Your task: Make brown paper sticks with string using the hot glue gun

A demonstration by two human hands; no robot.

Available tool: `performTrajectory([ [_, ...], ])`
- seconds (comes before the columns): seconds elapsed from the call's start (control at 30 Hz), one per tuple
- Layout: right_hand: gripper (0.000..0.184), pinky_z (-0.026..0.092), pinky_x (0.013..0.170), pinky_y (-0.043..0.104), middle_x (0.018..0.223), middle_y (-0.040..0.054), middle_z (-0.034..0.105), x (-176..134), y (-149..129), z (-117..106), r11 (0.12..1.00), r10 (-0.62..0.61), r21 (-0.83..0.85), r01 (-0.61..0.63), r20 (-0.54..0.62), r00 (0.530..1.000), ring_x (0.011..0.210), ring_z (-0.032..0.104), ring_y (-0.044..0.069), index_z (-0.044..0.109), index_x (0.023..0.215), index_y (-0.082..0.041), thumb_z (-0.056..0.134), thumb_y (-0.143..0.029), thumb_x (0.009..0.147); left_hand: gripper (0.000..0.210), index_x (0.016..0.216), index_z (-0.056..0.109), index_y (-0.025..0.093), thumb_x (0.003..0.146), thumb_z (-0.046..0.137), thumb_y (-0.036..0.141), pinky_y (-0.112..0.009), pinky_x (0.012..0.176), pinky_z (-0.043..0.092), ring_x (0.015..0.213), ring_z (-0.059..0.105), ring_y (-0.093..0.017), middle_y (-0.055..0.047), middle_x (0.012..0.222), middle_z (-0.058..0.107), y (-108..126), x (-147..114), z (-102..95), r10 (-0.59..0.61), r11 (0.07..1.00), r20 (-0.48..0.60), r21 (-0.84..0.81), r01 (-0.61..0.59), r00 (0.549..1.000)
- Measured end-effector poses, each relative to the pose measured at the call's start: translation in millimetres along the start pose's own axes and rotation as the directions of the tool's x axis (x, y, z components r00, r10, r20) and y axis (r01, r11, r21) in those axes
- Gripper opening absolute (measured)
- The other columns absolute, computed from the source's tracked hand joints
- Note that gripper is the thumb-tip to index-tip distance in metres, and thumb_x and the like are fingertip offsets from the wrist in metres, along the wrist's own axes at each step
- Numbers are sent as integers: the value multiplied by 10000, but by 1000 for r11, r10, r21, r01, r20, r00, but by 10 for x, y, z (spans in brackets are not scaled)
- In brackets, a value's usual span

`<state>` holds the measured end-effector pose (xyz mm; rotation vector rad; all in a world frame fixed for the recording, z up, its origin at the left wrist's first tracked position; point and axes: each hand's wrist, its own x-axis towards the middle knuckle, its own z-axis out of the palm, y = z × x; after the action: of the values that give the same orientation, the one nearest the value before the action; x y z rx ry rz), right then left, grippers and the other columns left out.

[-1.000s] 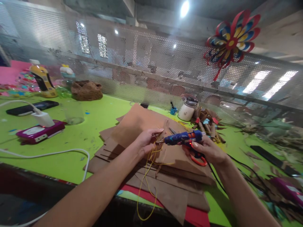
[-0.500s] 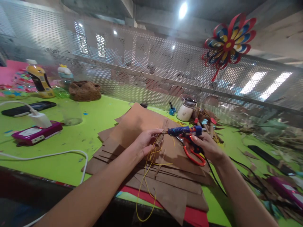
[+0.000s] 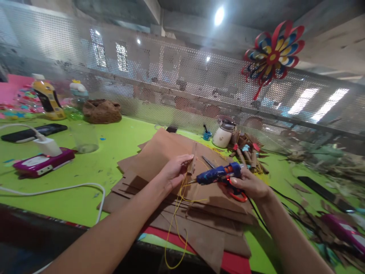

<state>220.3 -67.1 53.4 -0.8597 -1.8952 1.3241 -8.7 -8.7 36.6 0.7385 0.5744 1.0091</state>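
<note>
My left hand (image 3: 177,170) is closed on a small brown paper roll (image 3: 192,166), pinched by the fingertips. Yellow string (image 3: 176,213) trails down from it over the paper and past the table edge. In my right hand (image 3: 252,183) is a blue glue gun (image 3: 218,174) with a small red light; its nozzle points left and down, just below the roll. Whether the nozzle touches anything I cannot tell. Scissors with orange handles (image 3: 239,196) lie partly hidden under the gun. Beneath both hands is a stack of brown paper sheets (image 3: 151,160).
On the left stand a purple power strip (image 3: 45,163) with a white charger, a clear cup (image 3: 85,141) and a phone (image 3: 34,132). A white jar (image 3: 224,135) and several paper bundles (image 3: 249,150) are behind. The glue gun's black cable runs right, near another black phone (image 3: 325,192).
The glue gun has moved down and left and tilted, its nozzle dropping from the roll's upper part to below it. My left hand stays almost in place.
</note>
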Motion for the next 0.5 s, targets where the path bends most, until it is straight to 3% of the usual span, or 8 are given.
performTrajectory([
  [0.07,408,359,425,239,605,49,595,-22,-11,-32,1000,-12,13,13,-63,998,474,502,128,664,768,-137,629,-543,746,80,691,631,101,719,669,166,-197,515,418,506,522,-79,-20,588,594,-7,4,-5,31,999,-5,10,-31,1000],
  [0.13,418,377,441,252,656,55,616,-13,-17,-72,999,-40,-9,39,-214,976,488,506,135,660,800,-149,612,-561,751,93,691,623,100,713,673,175,-181,494,398,502,511,-68,-9,594,577,-17,7,-8,62,998,-22,33,-61,998],
  [0.23,377,423,547,282,682,53,622,75,45,-143,960,-111,-280,-33,-483,869,577,537,162,661,805,-154,584,-523,789,116,689,604,108,717,670,199,-175,464,383,473,483,-60,11,576,543,-36,8,-2,124,987,-22,106,-121,992],
  [0.3,323,433,638,307,697,54,618,153,161,-199,817,-199,-544,-191,-577,793,666,558,192,673,824,-148,601,-461,787,140,692,587,124,722,673,231,-181,451,381,446,460,-61,27,547,517,-51,6,6,157,976,-19,158,-152,987],
  [0.33,293,433,682,320,734,60,624,186,234,-227,714,-230,-645,-272,-584,779,716,564,207,678,858,-144,615,-418,776,155,691,578,132,721,677,248,-184,447,380,438,453,-62,33,538,509,-59,6,10,173,970,-23,180,-166,985],
  [0.43,294,414,826,360,929,96,635,225,433,-294,452,-181,-801,-392,-513,839,898,552,241,677,977,-144,647,-300,729,193,688,559,151,714,686,294,-187,457,386,442,456,-65,40,538,504,-82,11,17,209,953,-43,231,-194,977],
  [0.5,329,388,890,392,1016,114,623,217,470,-289,369,-127,-837,-404,-476,870,986,526,261,676,1017,-156,666,-278,712,196,691,557,156,718,678,308,-188,463,384,457,467,-70,39,547,506,-96,20,13,220,946,-53,256,-200,974],
])
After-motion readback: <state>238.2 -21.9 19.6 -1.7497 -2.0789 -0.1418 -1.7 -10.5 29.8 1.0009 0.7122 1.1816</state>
